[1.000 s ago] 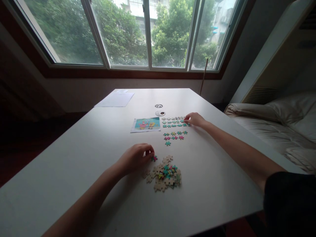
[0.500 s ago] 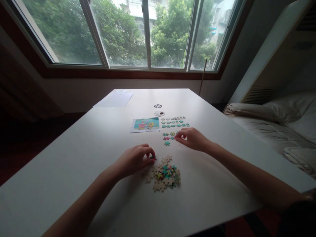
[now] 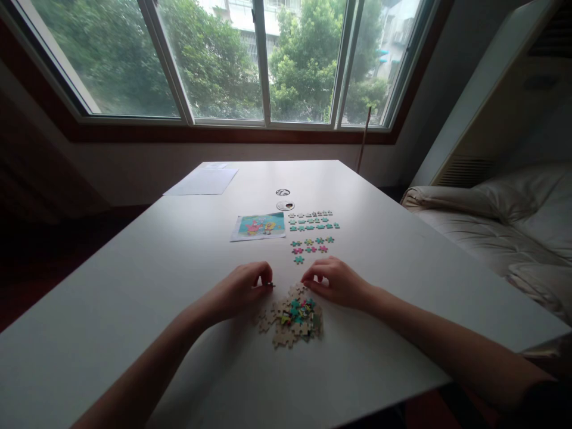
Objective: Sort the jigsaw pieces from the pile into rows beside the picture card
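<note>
My left hand (image 3: 243,289) pinches a small dark puzzle piece (image 3: 271,285) between thumb and fingers, just left of the pile's far end. My right hand (image 3: 337,282) has its thumb and forefinger drawn together at the far tip of the puzzle pile (image 3: 286,341); whether a piece is between them I cannot make out. Bare wooden backs show on many pieces in the pile, with teal, yellow and pink faces in the middle. Beyond my hands, sorted pieces lie face up in short rows, among them a teal piece (image 3: 298,260) and a pink piece (image 3: 323,249).
A cartoon picture sheet (image 3: 258,226) lies left of the sorted rows. Farther back are two round discs (image 3: 283,192) and white paper (image 3: 203,182) on the white table (image 3: 111,298). A cushioned seat (image 3: 473,220) stands at the right, a window behind.
My right hand has drawn back from the sorted rows to the pile's far tip, leaving a pink piece in the row. My left hand stays nearly in place, still holding its piece.
</note>
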`<state>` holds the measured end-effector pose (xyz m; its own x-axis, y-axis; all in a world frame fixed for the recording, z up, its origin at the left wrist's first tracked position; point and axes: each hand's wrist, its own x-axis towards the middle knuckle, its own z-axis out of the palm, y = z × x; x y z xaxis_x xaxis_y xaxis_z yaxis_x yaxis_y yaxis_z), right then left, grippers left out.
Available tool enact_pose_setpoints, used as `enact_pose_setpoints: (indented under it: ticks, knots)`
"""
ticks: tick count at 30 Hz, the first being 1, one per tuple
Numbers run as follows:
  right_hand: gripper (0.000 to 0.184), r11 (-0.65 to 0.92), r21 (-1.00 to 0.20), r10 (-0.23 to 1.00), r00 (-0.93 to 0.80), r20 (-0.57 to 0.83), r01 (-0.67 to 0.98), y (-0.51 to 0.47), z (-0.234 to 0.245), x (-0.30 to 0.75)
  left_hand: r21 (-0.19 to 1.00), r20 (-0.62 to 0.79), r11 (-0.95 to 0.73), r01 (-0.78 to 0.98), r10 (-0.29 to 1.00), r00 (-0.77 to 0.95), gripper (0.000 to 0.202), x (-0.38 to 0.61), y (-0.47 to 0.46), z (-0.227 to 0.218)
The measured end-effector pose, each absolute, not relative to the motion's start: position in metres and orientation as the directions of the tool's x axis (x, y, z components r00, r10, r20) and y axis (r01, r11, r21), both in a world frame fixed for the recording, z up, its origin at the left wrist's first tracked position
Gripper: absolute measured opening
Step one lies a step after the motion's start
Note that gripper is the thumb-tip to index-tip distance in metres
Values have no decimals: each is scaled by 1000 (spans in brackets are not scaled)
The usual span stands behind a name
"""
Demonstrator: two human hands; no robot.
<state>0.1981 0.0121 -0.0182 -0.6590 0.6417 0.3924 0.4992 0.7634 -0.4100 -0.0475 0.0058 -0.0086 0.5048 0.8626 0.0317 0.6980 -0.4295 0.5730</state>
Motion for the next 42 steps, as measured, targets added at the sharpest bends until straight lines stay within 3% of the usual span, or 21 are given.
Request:
enact_pose_setpoints:
  ticks: [5,11,19,30,37,42]
  knots:
    - [10,783,-395,621,-631,465,480,4,-17,189,806,145,-335,488,911,385,19,-30,3,-7]
    - [10,790,-363,610,-571,550,494,2,-18,187,936,83,-199,289,926,369,19,-11,-2,-13]
    - [13,797,-309,590,-561,580,518,1,-16,187,966,58,-137,220,941,332,30,-10,-3,-16]
    - [15,845,-129,483,-639,599,519,3,-14,189,981,48,-112,160,933,356,31,-8,-5,-15]
    - [14,829,-158,508,-605,612,537,7,-9,195,968,74,-145,205,945,319,30,-12,-6,-7]
    - [11,782,-201,541,-483,689,589,16,-5,207,958,86,-145,246,968,236,26,-18,-4,-1]
